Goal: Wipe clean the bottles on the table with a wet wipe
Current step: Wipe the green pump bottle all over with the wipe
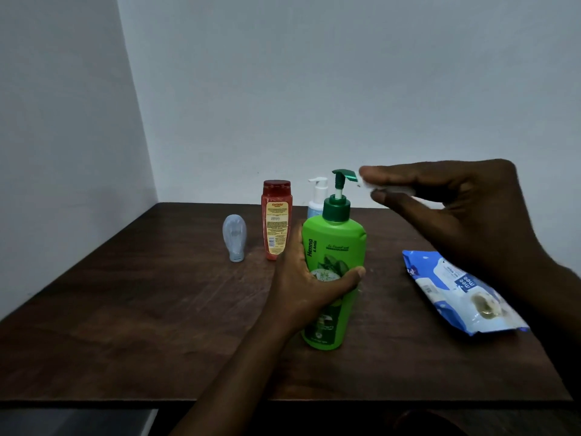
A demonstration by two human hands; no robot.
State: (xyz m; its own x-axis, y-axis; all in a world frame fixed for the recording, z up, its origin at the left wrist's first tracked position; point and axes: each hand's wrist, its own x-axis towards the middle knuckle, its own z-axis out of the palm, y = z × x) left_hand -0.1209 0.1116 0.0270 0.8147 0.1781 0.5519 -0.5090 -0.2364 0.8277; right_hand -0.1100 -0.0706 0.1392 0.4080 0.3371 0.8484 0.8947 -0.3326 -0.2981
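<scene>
A green pump bottle [338, 243] stands upright on the dark wooden table [157, 309], and my left hand [308, 284] grips its body from the left. My right hand [456, 212] pinches a folded white wet wipe [390, 190] right beside the tip of the green pump nozzle [345, 175]. Behind stand a red bottle [276, 220] and a white pump bottle [317, 196], partly hidden by the green one. A small pale blue bottle [235, 237] stands upside down on its cap to the left.
A blue and white wet wipe pack [456, 291] lies on the table at the right, partly under my right wrist. The table sits in a corner between two pale walls. Its front edge runs along the bottom of the view.
</scene>
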